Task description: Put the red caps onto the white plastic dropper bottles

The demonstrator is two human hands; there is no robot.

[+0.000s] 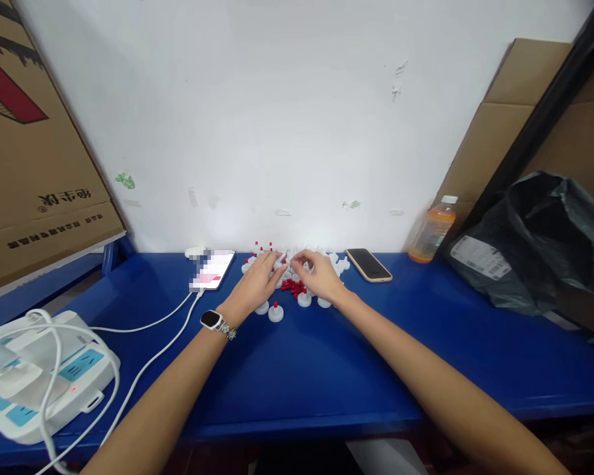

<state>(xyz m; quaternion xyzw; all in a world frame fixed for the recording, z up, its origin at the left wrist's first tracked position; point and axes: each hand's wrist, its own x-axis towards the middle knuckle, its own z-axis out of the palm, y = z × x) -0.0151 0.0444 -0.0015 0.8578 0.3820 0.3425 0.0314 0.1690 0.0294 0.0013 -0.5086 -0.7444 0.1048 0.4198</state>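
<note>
My left hand [261, 282], with a watch [210, 320] on its wrist, reaches over a cluster of white plastic nozzle caps. Its thumb and index finger close around a white nozzle cap [278, 264], which is partly hidden. Close beside it my right hand [321, 274] is curled, thumb and forefinger pinched together; what they hold is too small to make out. Below and between the hands lies a pile of small red tips [294, 288]. Nearer to me stands a white cap with a red tip [276, 313], with another white cap [304, 299] to its right.
A phone [369, 264] lies right of the caps, a lit phone [212, 270] on a cable to the left. A power strip [54, 376] with looping cables sits front left. An orange drink bottle [433, 229] and a dark plastic bag [529, 244] stand right. The white wall [297, 132] bounds the blue table [297, 382].
</note>
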